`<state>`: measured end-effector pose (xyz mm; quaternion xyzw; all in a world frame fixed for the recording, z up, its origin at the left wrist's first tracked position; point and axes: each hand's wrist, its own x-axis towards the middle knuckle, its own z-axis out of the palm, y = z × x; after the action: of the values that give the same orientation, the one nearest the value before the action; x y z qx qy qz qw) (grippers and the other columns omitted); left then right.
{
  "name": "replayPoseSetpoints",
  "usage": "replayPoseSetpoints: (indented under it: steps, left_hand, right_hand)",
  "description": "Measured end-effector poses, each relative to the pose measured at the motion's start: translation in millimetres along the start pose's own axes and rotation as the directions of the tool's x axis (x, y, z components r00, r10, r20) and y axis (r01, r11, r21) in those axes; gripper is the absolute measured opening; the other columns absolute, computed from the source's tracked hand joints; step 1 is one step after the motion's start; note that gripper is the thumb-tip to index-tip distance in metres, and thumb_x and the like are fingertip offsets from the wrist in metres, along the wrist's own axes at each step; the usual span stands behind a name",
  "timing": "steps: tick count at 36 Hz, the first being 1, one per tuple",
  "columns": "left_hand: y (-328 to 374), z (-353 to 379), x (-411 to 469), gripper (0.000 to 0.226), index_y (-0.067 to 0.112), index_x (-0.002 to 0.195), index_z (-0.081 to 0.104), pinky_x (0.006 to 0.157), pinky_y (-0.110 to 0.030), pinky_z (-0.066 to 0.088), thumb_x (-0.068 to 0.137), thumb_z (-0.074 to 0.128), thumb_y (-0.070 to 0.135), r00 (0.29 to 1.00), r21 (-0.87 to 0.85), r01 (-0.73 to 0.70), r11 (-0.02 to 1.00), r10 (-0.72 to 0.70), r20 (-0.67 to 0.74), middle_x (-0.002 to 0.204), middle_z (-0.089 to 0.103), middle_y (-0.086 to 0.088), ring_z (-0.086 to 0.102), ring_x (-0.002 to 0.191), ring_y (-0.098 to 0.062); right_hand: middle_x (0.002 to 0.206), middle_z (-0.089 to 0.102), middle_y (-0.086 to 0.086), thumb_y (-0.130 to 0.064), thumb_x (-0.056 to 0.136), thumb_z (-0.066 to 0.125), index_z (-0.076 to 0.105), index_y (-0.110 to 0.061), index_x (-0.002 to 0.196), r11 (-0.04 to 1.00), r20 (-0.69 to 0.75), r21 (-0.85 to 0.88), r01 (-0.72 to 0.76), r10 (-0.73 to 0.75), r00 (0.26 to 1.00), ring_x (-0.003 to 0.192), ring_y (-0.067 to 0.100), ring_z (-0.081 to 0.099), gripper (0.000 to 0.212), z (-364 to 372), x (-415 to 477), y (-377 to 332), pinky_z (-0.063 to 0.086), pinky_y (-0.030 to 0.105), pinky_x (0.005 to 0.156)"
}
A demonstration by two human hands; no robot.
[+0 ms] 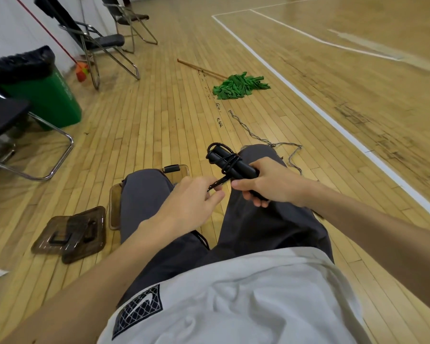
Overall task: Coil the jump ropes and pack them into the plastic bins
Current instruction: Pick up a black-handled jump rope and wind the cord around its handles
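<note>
A black jump rope [227, 161] is held above my knees, its two handles side by side with cord wound around them. My right hand [266, 181] grips the near ends of the handles. My left hand [194, 197] pinches the loose end of the black cord just left of the bundle. A grey jump rope [256, 137] lies stretched and tangled on the wooden floor beyond my right knee. A clear plastic bin [114, 207] stands on the floor under my left knee, mostly hidden by my leg.
Two dark smoky bin lids [72, 235] lie on the floor at my left. A green trash bin [45, 95] and folding chairs [97, 43] stand at the left and back. A green mop [238, 85] lies ahead on the floor.
</note>
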<state>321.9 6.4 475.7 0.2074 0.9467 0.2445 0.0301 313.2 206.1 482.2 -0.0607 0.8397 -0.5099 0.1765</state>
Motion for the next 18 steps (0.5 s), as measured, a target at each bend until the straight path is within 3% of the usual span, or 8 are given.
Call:
replayPoseSetpoints:
  steps: [4, 6, 10, 15, 18]
  left_hand:
    - [3, 4, 1, 0.023, 0.019, 0.123, 0.05, 0.072, -0.04, 0.052, 0.106, 0.044, 0.033, 0.987, 0.422, -0.035, 0.906, 0.096, -0.125, 0.093, 0.068, -0.002, 0.067, 0.087, -0.029]
    - [4, 5, 0, 0.021, 0.018, 0.124, 0.047, 0.064, -0.039, 0.05, 0.105, 0.047, 0.028, 0.975, 0.48, -0.045, 0.876, 0.142, -0.168, 0.089, 0.068, -0.001, 0.068, 0.079, -0.028]
    - [0, -2, 3, 0.026, 0.013, 0.099, 0.056, 0.039, -0.03, 0.04, 0.084, 0.077, 0.009, 0.923, 0.521, -0.133, 0.843, 0.296, -0.244, 0.061, 0.06, 0.002, 0.057, 0.047, -0.024]
    - [4, -31, 9, 0.015, 0.01, 0.088, 0.063, 0.04, -0.028, 0.041, 0.084, 0.077, 0.013, 0.821, 0.572, -0.452, 0.684, 0.57, -0.033, 0.073, 0.061, -0.003, 0.056, 0.064, -0.02]
    - [13, -51, 14, 0.019, 0.01, 0.084, 0.067, 0.044, -0.024, 0.041, 0.076, 0.083, 0.013, 0.779, 0.573, -0.548, 0.61, 0.621, 0.084, 0.085, 0.062, -0.006, 0.056, 0.07, -0.019]
  right_hand:
    - [0.066, 0.061, 0.004, -0.026, 0.098, 0.066, 0.061, -0.007, 0.09, 1.0, -0.03, -0.03, -0.008, 0.007, 1.0, 0.051, 0.016, 0.054, 0.021, 1, 2, 0, 0.047, 0.025, 0.047]
    - [0.065, 0.062, 0.003, -0.027, 0.099, 0.065, 0.062, -0.007, 0.095, 0.999, -0.047, -0.046, -0.018, 0.016, 0.999, 0.051, 0.016, 0.055, 0.021, 1, 2, 1, 0.048, 0.024, 0.046]
    - [0.062, 0.062, 0.001, -0.027, 0.099, 0.064, 0.06, -0.01, 0.096, 0.998, -0.051, -0.036, -0.045, 0.044, 0.998, 0.049, 0.015, 0.056, 0.018, 1, 1, -1, 0.049, 0.024, 0.046]
    - [0.068, 0.063, 0.009, -0.026, 0.1, 0.064, 0.058, -0.008, 0.1, 0.993, 0.075, 0.02, -0.119, 0.117, 0.99, 0.052, 0.02, 0.056, 0.019, -3, -5, -6, 0.053, 0.029, 0.05]
    - [0.07, 0.063, 0.011, -0.026, 0.099, 0.065, 0.058, -0.005, 0.103, 0.988, 0.166, 0.027, -0.154, 0.147, 0.975, 0.055, 0.022, 0.057, 0.022, -4, -11, -12, 0.054, 0.031, 0.053]
